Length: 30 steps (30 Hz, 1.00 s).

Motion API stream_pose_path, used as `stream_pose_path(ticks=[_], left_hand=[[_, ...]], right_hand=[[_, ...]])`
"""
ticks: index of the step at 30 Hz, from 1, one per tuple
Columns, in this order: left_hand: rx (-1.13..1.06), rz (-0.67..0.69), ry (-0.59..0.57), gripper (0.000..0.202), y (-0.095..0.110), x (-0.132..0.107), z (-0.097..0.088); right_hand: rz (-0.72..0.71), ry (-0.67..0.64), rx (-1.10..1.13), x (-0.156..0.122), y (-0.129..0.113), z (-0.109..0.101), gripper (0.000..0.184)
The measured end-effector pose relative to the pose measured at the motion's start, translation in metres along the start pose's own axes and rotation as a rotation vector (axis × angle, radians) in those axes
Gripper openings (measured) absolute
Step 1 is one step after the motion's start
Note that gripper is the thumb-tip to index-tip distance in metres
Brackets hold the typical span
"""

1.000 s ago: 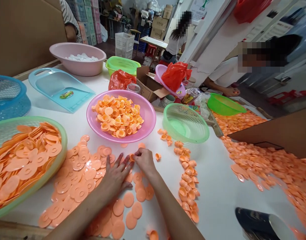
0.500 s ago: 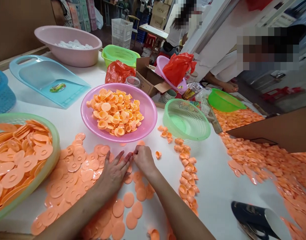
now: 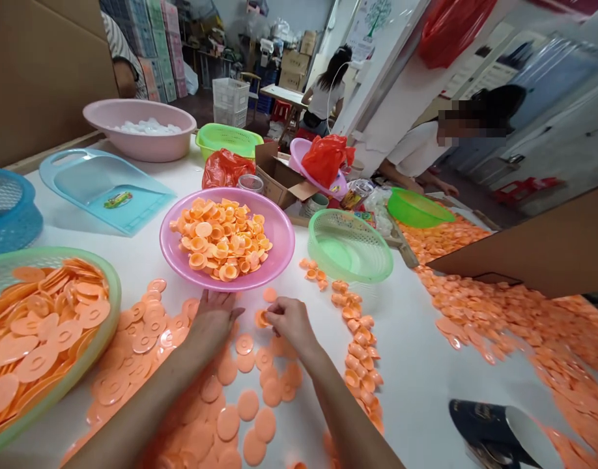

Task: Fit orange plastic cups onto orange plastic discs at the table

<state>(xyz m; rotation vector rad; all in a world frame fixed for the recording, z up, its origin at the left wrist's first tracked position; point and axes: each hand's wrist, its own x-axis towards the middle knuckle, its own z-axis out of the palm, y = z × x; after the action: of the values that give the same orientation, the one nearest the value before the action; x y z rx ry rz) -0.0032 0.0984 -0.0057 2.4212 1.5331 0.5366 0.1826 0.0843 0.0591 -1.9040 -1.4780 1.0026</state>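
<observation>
From where I stand, the fingertips of the left hand (image 3: 213, 317) are lost below the rim of the round, glossy pink plastic bowl (image 3: 282, 242). The right hand (image 3: 293, 324) partly covers the small orange plastic piece (image 3: 260, 318) it pinches. At my left, the round pale-green mesh basket (image 3: 114, 293) and the blue mesh plastic basket (image 3: 15, 223) are cut off. Brown cardboard (image 3: 45, 78) hides someone behind a striped sleeve (image 3: 120, 40); the small white pieces (image 3: 147, 126) in the pale pink basin (image 3: 155, 150) are indistinct.

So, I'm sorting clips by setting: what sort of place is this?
Probably a workshop: orange discs spread over a white worktable, a bright pink basin heaped with cup-shaped orange pieces, and stacked cardboard boxes behind.
</observation>
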Motion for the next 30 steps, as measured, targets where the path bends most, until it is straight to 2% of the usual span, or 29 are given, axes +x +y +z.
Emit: stream_pose_path(ticks=[3,6,7,9,11,14,17,19,23,26,30], left_hand=[[0.053,0.039,-0.043,0.035,0.004,-0.002,0.012],[0.061,0.123,-0.06,0.038,0.023,-0.02,0.026],[0.058,0.139,-0.064,0.039,0.029,-0.027,0.028],[0.054,0.134,-0.057,0.043,0.038,-0.039,0.029],[0.047,0.12,-0.044,0.045,0.042,-0.047,0.026],[0.039,0.121,-0.059,0.045,0.041,-0.053,0.02],[0.038,0.114,-0.09,0.044,0.038,-0.053,0.016],[0.027,0.122,-0.097,0.045,0.038,-0.053,0.014],[-0.002,0.134,-0.089,0.046,0.039,-0.05,0.012],[-0.022,0.121,-0.088,0.052,0.038,-0.05,0.013],[-0.07,0.117,-0.117,0.058,0.034,-0.051,0.013]], right_hand=[[-0.044,0.082,0.324,-0.003,-0.026,-0.037,0.01],[-0.192,0.194,0.454,0.006,-0.045,-0.066,0.03],[-0.205,0.233,0.44,0.009,-0.043,-0.071,0.033],[-0.18,0.319,0.298,0.014,-0.024,-0.075,0.028],[-0.121,0.376,0.046,0.012,0.011,-0.07,0.021],[-0.03,0.38,-0.275,0.002,0.063,-0.053,0.019],[0.007,0.362,-0.314,-0.008,0.083,-0.036,0.017],[0.038,0.301,-0.153,-0.01,0.077,-0.026,0.015],[0.154,0.032,0.245,-0.003,0.045,-0.002,0.004],[0.203,-0.06,0.262,0.006,0.029,0.02,0.004],[0.202,-0.051,0.172,0.012,0.023,0.037,0.008]])
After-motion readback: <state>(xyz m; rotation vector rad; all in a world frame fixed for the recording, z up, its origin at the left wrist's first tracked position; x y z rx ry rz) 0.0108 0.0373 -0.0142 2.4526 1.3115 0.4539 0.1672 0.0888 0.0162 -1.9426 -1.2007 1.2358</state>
